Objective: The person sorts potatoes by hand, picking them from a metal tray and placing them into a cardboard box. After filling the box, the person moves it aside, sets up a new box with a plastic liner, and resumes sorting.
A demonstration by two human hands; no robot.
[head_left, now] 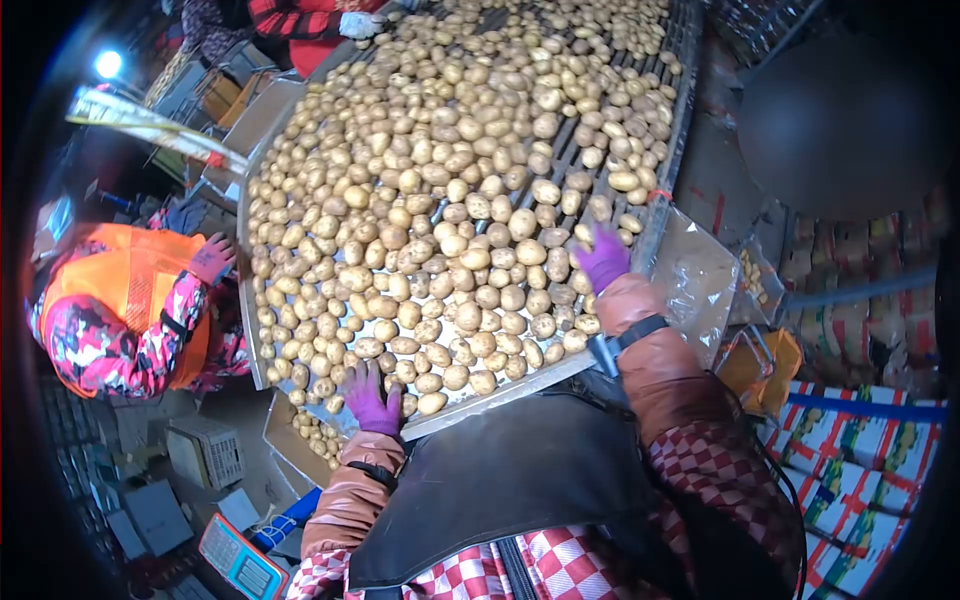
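Most potatoes (522, 222) lie outside the carton (281, 426), my left hand (373, 402) splayed, my right hand (604, 262) too blurred to tell.

Potatoes (473, 258) on the table (520, 388).

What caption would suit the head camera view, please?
Gloved left hand and right hand among potatoes on a slatted table, co-worker alongside.
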